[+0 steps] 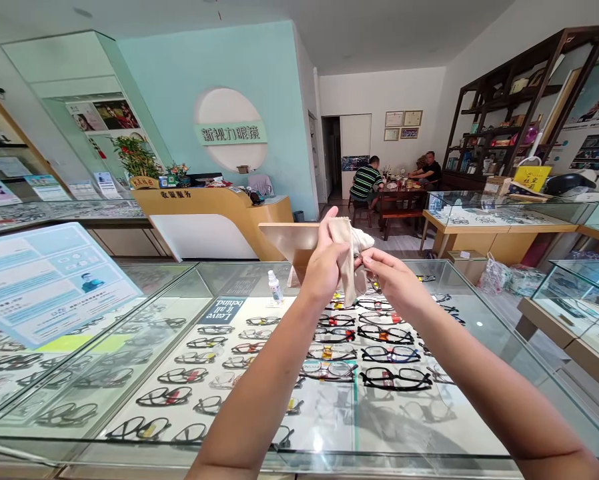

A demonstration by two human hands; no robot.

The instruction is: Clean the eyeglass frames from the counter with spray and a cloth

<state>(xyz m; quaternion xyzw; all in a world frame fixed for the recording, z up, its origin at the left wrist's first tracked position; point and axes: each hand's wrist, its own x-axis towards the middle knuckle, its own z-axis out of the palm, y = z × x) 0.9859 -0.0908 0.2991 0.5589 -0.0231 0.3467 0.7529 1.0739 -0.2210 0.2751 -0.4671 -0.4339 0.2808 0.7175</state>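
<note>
A beige cleaning cloth (pixel 348 257) is bunched in my left hand (pixel 325 263), whose fingers wrap round it above the glass counter. Its lower end hangs down past the palm. My right hand (pixel 390 272) is beside it, thumb and finger pinched at the cloth's right side on a small, dark, thin thing that I cannot make out. Whatever lies inside the folds is hidden. Left of my hands, a small white spray bottle (pixel 275 288) stands upright on the counter top. Behind my left hand is a wooden-edged tilted panel (pixel 292 241), partly covered.
Rows of eyeglasses (pixel 397 379) lie under the glass of the display counter (pixel 329 448). A blue-and-white printed sign (pixel 54 280) stands at the left. Across the room are a cash desk (pixel 204 227) and two people seated at a table (pixel 402 190). More display cases (pixel 494 230) line the right.
</note>
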